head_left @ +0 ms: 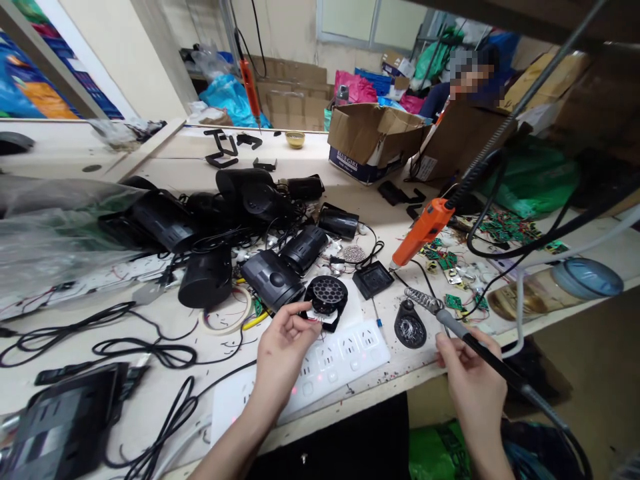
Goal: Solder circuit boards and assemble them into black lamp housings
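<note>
My left hand reaches over the power strip, its thumb and fingertips pinched at the near edge of a small black device with a round honeycomb grille. White and red bits, perhaps wires, show at those fingertips. My right hand is around the handle of a soldering iron, thumb on one side and fingers on the other. The iron's front end is in a coiled spring holder. Below that spring, a dark oval dish holds silvery scraps. A black square part lies right of the grille.
A lit white power strip runs along the table's front edge. Black lamp-like housings and cables crowd the left. An orange electric screwdriver hangs at right near green circuit boards. A cardboard box stands behind; another person sits beyond.
</note>
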Motion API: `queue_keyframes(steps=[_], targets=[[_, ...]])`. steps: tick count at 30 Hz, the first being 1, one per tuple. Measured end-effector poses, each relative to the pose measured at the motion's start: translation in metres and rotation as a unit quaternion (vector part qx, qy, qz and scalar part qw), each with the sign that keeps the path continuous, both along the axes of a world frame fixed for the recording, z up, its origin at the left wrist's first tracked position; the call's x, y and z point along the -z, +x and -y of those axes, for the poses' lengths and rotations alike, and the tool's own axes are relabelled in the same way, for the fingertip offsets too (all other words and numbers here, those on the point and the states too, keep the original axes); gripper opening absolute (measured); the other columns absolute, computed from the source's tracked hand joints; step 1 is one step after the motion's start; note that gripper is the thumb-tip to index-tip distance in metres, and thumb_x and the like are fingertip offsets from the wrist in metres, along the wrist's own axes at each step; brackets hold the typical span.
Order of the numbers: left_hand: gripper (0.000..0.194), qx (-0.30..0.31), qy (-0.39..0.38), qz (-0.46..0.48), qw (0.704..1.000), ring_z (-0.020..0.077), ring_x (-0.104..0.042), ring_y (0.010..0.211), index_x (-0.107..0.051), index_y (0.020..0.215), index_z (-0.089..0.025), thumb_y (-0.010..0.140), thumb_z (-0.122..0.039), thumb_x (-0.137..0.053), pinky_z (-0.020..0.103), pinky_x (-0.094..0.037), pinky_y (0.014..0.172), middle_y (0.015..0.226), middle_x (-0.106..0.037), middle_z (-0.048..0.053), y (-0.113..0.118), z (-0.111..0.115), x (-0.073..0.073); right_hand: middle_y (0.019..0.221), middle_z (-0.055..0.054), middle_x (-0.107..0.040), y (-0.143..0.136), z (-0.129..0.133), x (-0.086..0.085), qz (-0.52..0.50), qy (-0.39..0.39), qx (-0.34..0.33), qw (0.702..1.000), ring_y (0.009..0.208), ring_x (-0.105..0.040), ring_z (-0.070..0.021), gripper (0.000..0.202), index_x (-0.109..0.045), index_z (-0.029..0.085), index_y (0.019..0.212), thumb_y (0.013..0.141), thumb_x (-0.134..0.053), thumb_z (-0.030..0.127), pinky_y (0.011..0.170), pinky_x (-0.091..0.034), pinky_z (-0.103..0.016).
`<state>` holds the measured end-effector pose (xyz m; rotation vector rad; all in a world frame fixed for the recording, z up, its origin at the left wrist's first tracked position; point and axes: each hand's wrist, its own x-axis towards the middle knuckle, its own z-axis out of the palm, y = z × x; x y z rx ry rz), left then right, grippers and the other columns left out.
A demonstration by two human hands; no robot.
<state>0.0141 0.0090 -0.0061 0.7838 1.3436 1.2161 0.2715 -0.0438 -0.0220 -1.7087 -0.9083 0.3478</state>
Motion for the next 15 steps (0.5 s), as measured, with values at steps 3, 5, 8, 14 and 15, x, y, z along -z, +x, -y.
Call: queue_keyframes(steps=[3,5,8,14,15], targets=[[0.045,0.003,0.008,-0.001,1.000,0.0170,-0.064,0.075,-0.061,0.102,-0.016,0.065,-0.034,-0.077,0.029,-0.048,0.078,0.062,-0.059,-0.005,0.001,-0.006,-0.003,0.060,0.002,-0.062,-0.013,0.010,0.010,-0.018,-0.005,-0.018,1.000,0.052,-0.061,-0.0153,0.045,-0.058,0.015,0.101,0.077,-0.073,0.050,0.050,-0.052,-0.026],[0.044,0.014,0.017,-0.002,1.000,0.0183,-0.065,0.080,-0.060,0.103,-0.016,0.066,-0.035,-0.075,0.032,-0.048,0.084,0.064,-0.061,-0.005,0.004,-0.009,-0.006,0.065,0.000,-0.064,-0.024,0.016,0.014,0.000,-0.018,-0.042,0.999,0.056,-0.062,-0.0152,0.040,-0.061,0.016,0.098,0.079,-0.070,0.050,0.052,-0.053,-0.025],[0.045,0.046,0.029,-0.034,0.998,0.0181,-0.065,0.078,-0.058,0.105,-0.017,0.069,-0.037,-0.074,0.032,-0.049,0.081,0.069,-0.063,-0.003,0.004,-0.009,-0.012,0.069,-0.002,-0.066,-0.039,0.022,0.016,0.059,-0.036,-0.093,0.993,0.059,-0.063,-0.0152,0.032,-0.066,0.017,0.095,0.084,-0.065,0.048,0.055,-0.053,-0.024],[0.026,0.022,0.091,-0.301,0.949,0.0178,-0.063,0.069,-0.066,0.091,-0.020,0.077,-0.042,-0.065,0.028,-0.049,0.068,0.074,-0.067,0.001,-0.060,0.011,-0.032,0.074,0.001,-0.069,-0.056,0.022,0.013,0.167,0.011,-0.200,0.965,0.061,-0.064,-0.0125,0.014,-0.068,0.022,0.091,0.090,-0.062,0.035,0.061,-0.051,-0.021],[0.026,-0.005,0.092,-0.378,0.921,0.0186,-0.064,0.071,-0.066,0.090,-0.021,0.078,-0.044,-0.063,0.029,-0.048,0.070,0.077,-0.069,0.002,-0.080,0.016,-0.037,0.074,0.001,-0.069,-0.059,0.021,0.011,0.175,0.021,-0.212,0.961,0.060,-0.064,-0.0121,0.013,-0.067,0.022,0.091,0.090,-0.061,0.033,0.061,-0.051,-0.021]])
